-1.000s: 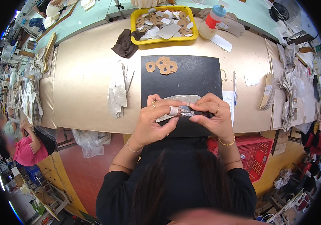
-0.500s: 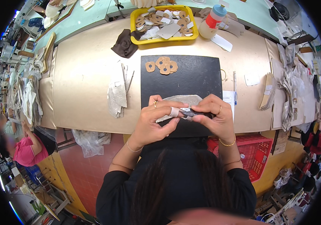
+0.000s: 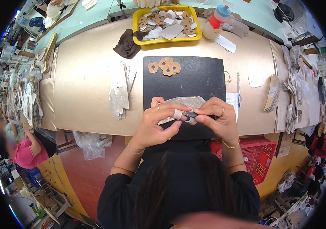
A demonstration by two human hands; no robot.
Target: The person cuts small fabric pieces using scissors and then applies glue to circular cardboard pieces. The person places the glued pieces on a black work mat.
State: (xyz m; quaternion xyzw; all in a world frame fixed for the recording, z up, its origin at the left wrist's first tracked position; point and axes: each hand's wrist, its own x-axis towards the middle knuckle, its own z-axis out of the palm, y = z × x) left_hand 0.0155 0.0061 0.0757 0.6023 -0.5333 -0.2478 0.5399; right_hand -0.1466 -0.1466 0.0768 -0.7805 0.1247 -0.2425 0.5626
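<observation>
A light grey sheet-like piece (image 3: 187, 100) with a curved edge lies over the lower part of the black board, partly hidden by my hands. My left hand (image 3: 157, 121) is on it, fingers stretched toward the right, a pale wrap of tape on one finger. Between my two hands a small dark grey piece (image 3: 190, 114) shows at the fingertips; its kind is hard to make out. My right hand (image 3: 221, 116) pinches the edge of this piece between thumb and fingers. Farther up the black board (image 3: 184, 82) rest several brown tag-like pieces (image 3: 168, 70) with dark centres.
Beyond the board stands a yellow tray (image 3: 167, 42) full of brown and white cut pieces, beside a bottle (image 3: 213, 24) with a blue top. A dark cloth (image 3: 126, 45) and stacked grey pieces (image 3: 118, 97) lie left. A pen (image 3: 239, 89) lies right; a red basket (image 3: 260, 160) sits below.
Both hands stay in nearly the same place. My right fingertips have shifted slightly, and a shiny silvery patch seen between the hands before no longer shows.
</observation>
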